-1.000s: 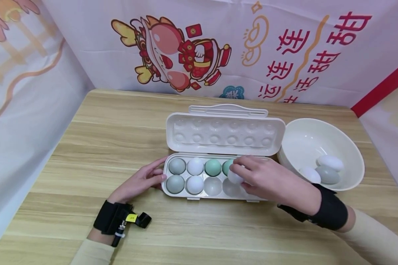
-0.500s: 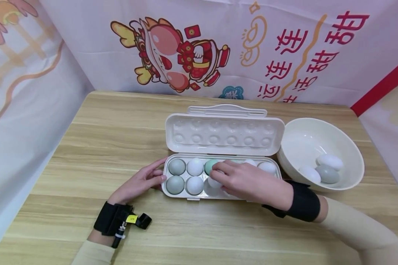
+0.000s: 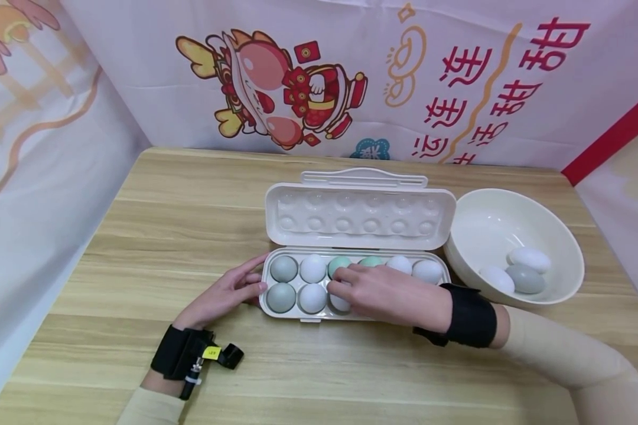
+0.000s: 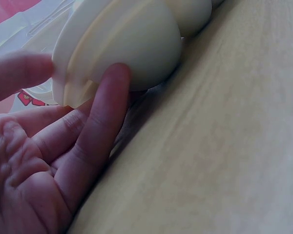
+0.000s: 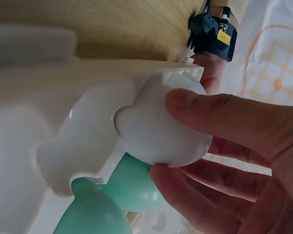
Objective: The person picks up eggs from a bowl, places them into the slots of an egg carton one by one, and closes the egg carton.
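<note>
My right hand pinches a white egg between thumb and fingers, low in the front row's third cup of a white plastic egg carton. Light green eggs sit beside it in the right wrist view. To the left are two grey-blue eggs and two white eggs; further white eggs sit at the back right. The front cups to the right are hidden by my hand. My left hand holds the carton's left end, fingers against its side.
Behind the cups the carton's lid lies folded back. A cream bowl at the right, close to the carton, contains two white eggs and a grey egg. A printed cloth hangs behind the wooden table.
My right hand has carried the white egg leftward along the front row and lowered it into the third cup, uncovering eggs at the back right. The left hand stays put.
</note>
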The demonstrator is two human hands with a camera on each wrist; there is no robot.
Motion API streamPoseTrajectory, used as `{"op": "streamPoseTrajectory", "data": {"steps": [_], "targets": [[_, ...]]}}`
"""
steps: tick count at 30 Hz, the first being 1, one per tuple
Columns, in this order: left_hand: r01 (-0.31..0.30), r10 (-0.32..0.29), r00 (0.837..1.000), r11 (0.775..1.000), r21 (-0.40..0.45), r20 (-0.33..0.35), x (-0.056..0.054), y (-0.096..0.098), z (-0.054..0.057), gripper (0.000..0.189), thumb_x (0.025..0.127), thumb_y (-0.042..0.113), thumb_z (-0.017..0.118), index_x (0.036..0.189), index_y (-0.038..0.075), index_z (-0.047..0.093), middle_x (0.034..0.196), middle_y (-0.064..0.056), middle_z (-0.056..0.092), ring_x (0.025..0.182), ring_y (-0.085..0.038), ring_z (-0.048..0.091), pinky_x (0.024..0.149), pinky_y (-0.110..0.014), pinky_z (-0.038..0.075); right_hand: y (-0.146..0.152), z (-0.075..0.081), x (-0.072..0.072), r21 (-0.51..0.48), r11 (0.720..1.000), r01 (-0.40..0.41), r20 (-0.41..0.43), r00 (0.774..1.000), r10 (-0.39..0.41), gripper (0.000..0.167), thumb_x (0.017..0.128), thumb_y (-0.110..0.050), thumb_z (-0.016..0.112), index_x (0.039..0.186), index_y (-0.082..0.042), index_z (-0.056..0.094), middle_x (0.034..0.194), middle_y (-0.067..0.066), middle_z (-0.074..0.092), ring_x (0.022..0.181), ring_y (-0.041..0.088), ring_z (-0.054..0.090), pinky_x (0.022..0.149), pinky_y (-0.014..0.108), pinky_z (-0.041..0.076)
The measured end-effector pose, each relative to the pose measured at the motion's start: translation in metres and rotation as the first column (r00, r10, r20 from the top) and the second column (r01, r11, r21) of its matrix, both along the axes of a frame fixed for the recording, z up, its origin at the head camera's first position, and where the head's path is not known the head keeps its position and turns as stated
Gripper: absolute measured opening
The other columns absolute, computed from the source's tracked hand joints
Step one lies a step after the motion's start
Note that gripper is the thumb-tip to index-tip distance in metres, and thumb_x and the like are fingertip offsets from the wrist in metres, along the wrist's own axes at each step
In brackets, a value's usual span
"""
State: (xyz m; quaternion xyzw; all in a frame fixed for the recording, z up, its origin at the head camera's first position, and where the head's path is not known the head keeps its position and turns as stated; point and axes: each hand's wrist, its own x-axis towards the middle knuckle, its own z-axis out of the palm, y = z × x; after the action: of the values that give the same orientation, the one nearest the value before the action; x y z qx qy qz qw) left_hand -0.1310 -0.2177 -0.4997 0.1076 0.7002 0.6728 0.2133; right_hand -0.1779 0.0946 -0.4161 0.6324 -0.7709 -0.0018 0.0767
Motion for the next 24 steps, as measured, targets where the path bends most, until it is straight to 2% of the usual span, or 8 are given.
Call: {"op": "streamPoseTrajectory", "data": {"steps": [4,7,12,17,24], "targets": [[-0.001,0.001,1.000,1.000,-0.007,-0.002,0.000,0.000,0.001,0.065,0.100,0.008,0.052,0.153,0.001,0.016,0.121,-0.031,0.056,0.094,-0.025,0.065,0.082,-0.036,0.054,-0.004,0.001,-0.002,0.033,0.999,-0.014,0.015,1.000,0.013,0.023,0.080,-0.006,0.070,0.099,-0.009,0.058,0.088,0.002,0.054,0.078,0.018,0.055,0.053,0.025,0.047],[-0.002,0.002,1.000,1.000,-0.008,-0.007,-0.001,0.000,0.001,0.065,0.100,0.008,0.052,0.153,0.001,0.016,0.122,-0.031,0.056,0.095,-0.025,0.064,0.082,-0.036,0.054,-0.007,0.001,-0.003,0.044,0.999,-0.029,-0.004,1.000,0.029,0.019,0.080,-0.005,0.069,0.095,-0.010,0.058,0.084,0.002,0.054,0.076,0.018,0.056,0.053,0.026,0.047],[0.006,-0.006,1.000,1.000,0.000,-0.014,-0.001,0.000,0.001,0.064,0.100,0.008,0.052,0.153,0.002,0.018,0.122,-0.031,0.056,0.097,-0.025,0.064,0.082,-0.036,0.054,-0.011,-0.001,-0.003,0.048,0.998,-0.033,-0.043,0.998,0.035,0.014,0.082,-0.004,0.066,0.089,-0.012,0.057,0.079,-0.001,0.052,0.070,0.016,0.054,0.046,0.025,0.043],[0.007,-0.007,1.000,1.000,0.000,-0.017,-0.001,-0.001,-0.001,0.064,0.100,0.007,0.052,0.153,0.002,0.017,0.121,-0.030,0.057,0.096,-0.025,0.064,0.082,-0.036,0.054,-0.013,0.000,-0.001,0.062,0.998,-0.009,-0.034,0.999,0.011,0.013,0.084,-0.004,0.065,0.088,-0.014,0.058,0.077,-0.003,0.050,0.067,0.014,0.051,0.041,0.024,0.039],[0.005,-0.005,1.000,1.000,-0.012,-0.016,-0.002,-0.001,-0.001,0.065,0.100,0.009,0.052,0.153,0.001,0.016,0.119,-0.030,0.058,0.093,-0.024,0.065,0.081,-0.036,0.054,-0.005,0.006,-0.003,0.081,0.997,-0.012,-0.060,0.998,0.017,0.020,0.080,-0.011,0.071,0.094,-0.013,0.057,0.080,-0.002,0.054,0.073,0.017,0.056,0.047,0.028,0.046]]}}
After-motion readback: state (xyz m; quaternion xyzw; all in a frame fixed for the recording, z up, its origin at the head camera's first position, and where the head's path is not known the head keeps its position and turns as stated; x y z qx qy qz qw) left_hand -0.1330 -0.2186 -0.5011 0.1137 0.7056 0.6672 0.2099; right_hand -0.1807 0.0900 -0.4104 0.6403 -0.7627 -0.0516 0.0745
